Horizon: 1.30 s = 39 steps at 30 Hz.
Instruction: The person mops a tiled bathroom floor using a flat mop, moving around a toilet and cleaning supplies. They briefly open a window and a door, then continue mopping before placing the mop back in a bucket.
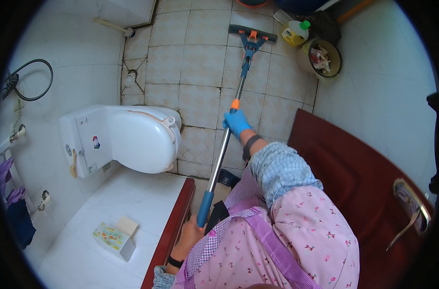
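Observation:
A sponge mop [218, 159] with a steel pole, blue grip and orange collar runs from my body up to the floor. My right hand [237, 123], in a blue glove, is closed round the pole just below the orange collar. Near the pole's lower end, my left hand [191, 231] is closed at the blue grip; its fingers are partly hidden. The mop's wide dark head [253, 32] rests on the beige floor tiles [203, 68], left of a bottle with a green cap [295, 32].
A white toilet [140, 139] with its lid down stands at left, below a floor drain [130, 78]. A waste bin [325, 58] is by the right wall. The brown door [335, 169] is open at right. A tissue box [114, 241] sits on a white surface, lower left.

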Available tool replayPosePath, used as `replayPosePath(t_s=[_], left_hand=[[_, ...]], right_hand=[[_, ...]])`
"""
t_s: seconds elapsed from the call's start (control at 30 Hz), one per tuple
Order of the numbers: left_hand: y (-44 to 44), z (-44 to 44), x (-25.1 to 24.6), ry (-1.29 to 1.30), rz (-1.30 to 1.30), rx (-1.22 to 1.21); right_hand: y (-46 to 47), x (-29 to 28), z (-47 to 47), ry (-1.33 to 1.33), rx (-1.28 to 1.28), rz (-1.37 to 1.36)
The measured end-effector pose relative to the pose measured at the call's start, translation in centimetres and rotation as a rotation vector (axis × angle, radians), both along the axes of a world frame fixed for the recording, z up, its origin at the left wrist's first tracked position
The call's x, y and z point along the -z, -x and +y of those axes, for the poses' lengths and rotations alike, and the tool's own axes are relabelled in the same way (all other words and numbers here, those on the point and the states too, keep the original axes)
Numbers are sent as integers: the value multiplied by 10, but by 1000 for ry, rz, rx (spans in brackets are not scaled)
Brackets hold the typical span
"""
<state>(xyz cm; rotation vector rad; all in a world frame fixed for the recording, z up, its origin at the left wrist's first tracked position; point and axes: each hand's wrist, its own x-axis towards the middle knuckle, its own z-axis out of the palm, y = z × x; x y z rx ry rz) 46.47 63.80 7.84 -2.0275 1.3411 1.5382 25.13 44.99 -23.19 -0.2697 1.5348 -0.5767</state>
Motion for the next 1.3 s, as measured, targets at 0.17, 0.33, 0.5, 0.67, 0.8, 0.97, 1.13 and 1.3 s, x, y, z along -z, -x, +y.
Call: replayPosePath(t_s=[0.17,0.33,0.5,0.67,0.8,0.97,1.13,1.3], left_hand=[[-21,18,-11,-69,-79,168],[-82,82,-53,-53,-198,282],[-138,132,-142,95,-445,329],[-138,158,-207,103,-656,129],[-121,117,-191,-39,-431,27],[-77,43,-107,-27,-230,76],[-14,20,-24,26,-89,324],[4,42,-13,4,-95,360]], right_hand=[[-1,14,49,-22,111,-3],[-56,-11,166,-130,221,-23],[-146,-80,235,-275,245,-279],[-199,-134,259,-416,157,-630],[-175,-118,236,-302,148,-462],[-67,-63,165,-80,346,-130],[58,-30,130,-126,381,-22],[73,-16,150,-177,396,1]])
